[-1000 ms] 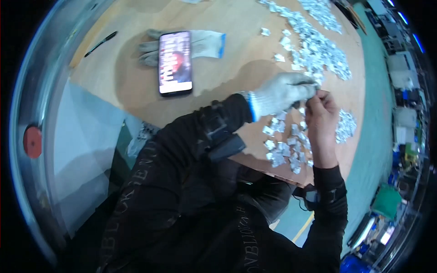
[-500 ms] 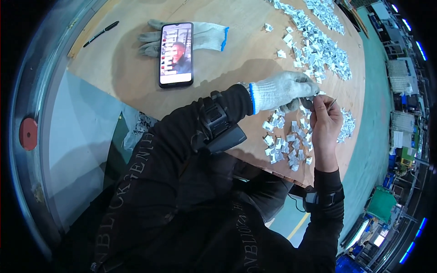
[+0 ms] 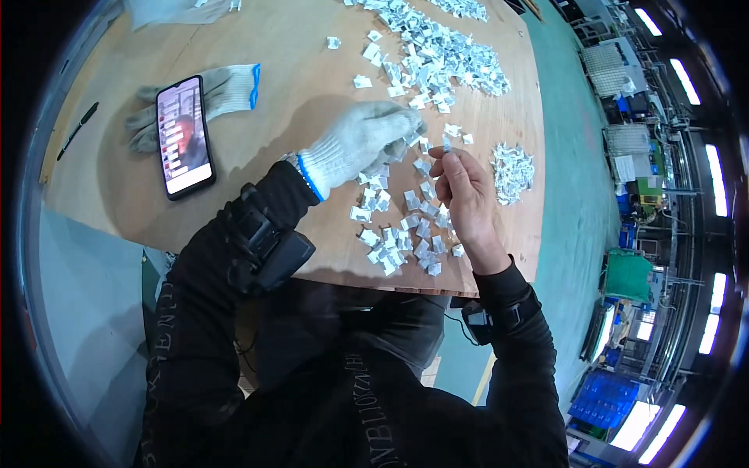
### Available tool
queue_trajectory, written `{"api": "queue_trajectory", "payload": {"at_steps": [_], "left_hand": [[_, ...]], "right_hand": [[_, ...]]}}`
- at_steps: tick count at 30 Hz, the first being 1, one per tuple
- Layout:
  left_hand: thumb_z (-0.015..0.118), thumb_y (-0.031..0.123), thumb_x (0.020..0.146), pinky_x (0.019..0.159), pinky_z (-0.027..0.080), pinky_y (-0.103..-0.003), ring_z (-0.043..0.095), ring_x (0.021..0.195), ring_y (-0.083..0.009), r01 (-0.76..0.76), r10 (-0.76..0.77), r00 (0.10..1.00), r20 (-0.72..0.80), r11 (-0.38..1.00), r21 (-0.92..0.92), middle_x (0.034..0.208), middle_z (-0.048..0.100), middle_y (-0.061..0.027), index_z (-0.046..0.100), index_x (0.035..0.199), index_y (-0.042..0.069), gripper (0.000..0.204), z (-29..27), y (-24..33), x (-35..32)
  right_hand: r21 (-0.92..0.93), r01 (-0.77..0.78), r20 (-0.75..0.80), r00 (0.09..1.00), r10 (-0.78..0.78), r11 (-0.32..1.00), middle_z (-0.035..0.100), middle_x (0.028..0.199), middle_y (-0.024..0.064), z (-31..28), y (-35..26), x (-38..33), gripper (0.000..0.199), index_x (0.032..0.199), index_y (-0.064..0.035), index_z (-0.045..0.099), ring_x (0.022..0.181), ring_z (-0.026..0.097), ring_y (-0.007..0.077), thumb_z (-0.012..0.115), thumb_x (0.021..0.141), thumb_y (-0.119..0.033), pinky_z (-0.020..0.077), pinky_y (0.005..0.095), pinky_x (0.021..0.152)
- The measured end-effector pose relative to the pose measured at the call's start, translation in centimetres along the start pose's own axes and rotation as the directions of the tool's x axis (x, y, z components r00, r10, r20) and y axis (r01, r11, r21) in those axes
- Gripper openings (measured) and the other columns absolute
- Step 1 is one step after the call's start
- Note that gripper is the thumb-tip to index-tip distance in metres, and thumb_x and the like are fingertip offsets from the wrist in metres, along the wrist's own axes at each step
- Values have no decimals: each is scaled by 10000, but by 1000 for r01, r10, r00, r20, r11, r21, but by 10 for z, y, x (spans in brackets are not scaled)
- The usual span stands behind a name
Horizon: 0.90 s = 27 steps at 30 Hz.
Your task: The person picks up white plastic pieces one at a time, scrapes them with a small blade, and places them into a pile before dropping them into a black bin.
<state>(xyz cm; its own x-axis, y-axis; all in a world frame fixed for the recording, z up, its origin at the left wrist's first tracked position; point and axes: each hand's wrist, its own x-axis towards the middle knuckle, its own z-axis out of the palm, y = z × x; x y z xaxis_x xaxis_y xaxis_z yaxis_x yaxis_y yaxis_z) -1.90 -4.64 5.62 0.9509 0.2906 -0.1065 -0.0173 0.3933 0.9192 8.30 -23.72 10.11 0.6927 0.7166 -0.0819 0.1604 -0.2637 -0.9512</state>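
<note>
My left hand (image 3: 363, 142), in a white knit glove with a blue cuff edge, is closed, fingers curled in above the table; what they hold is hidden. Just right of it, my bare right hand (image 3: 466, 191) pinches a small silvery metal piece (image 3: 446, 143) between thumb and forefinger. A gap separates the two hands. Below and between them lies a loose scatter of small bent silvery pieces (image 3: 423, 226). Beyond the hands spreads a larger heap of similar pieces (image 3: 441, 51). Right of my right hand sits a compact pile of smaller-looking silvery bits (image 3: 513, 173).
A lit phone (image 3: 184, 139) leans on a spare knit glove (image 3: 232, 88) at the left of the wooden table (image 3: 273, 86). A black pen (image 3: 78, 131) lies farther left. Clear plastic (image 3: 175, 11) is at the far edge. Racks and bins stand beyond the green floor (image 3: 573, 171).
My hands, which met fingertip to fingertip before, are now apart. The whole view has shifted, so the table and its things appear farther left.
</note>
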Motion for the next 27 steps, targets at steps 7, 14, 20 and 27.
{"api": "queue_trajectory", "payload": {"at_steps": [7,14,20,27], "left_hand": [[579,368,1058,475,379,-208,516,578,-28,-21,20,1000,15,1000,11,796,675,9,747,1167,54,373,-6,-6,5],[584,356,1057,462,376,-217,522,579,-36,20,-21,1000,3,998,58,785,676,0,752,1160,43,370,-4,-4,5],[611,303,1043,520,433,-217,564,623,-52,-28,30,999,-36,999,42,798,683,2,757,1137,26,326,-1,-11,7],[629,290,1032,575,468,-224,589,683,-67,-60,66,996,-59,994,89,818,693,0,755,1146,32,308,-4,-12,7]], "right_hand": [[-286,108,79,993,-89,952,635,876,-16,-4,20,1,292,1240,29,677,682,496,35,566,1089,-195,413,203,595],[-300,126,56,992,-115,946,640,884,-15,-1,23,1,280,1236,42,675,707,505,37,585,1082,-173,428,211,617],[-364,130,113,989,-95,922,636,872,-25,-2,25,-3,267,1219,34,686,715,505,33,590,1080,-172,431,211,625],[-412,74,207,978,15,908,627,857,-34,0,17,-11,248,1190,19,703,705,509,30,596,1077,-174,423,213,610]]}}
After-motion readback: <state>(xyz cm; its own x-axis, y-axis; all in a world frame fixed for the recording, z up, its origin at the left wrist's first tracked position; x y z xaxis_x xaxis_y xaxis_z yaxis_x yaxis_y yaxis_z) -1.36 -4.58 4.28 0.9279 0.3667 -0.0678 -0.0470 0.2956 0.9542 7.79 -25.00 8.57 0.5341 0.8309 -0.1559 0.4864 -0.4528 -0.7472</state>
